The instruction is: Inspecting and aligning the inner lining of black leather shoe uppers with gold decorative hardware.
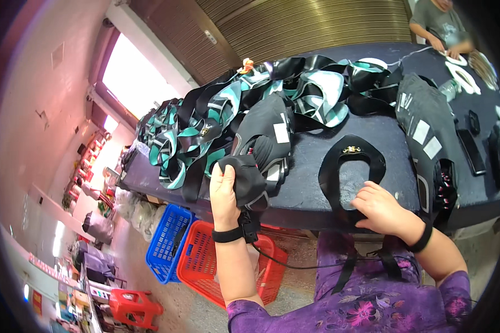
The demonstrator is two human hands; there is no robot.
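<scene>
My left hand grips a crumpled black fabric piece at the near edge of the dark table. My right hand rests flat on a black horseshoe-shaped shoe upper that carries a small gold ornament at its top. Both wrists wear black bands, and a cable hangs from the left one. Just beyond my left hand lies a stack of black pieces with a white tag.
Teal, white and black uppers are heaped across the table's left and back. A tall black stack with white tags stands right. Another person works at the far end. Blue and red baskets sit on the floor.
</scene>
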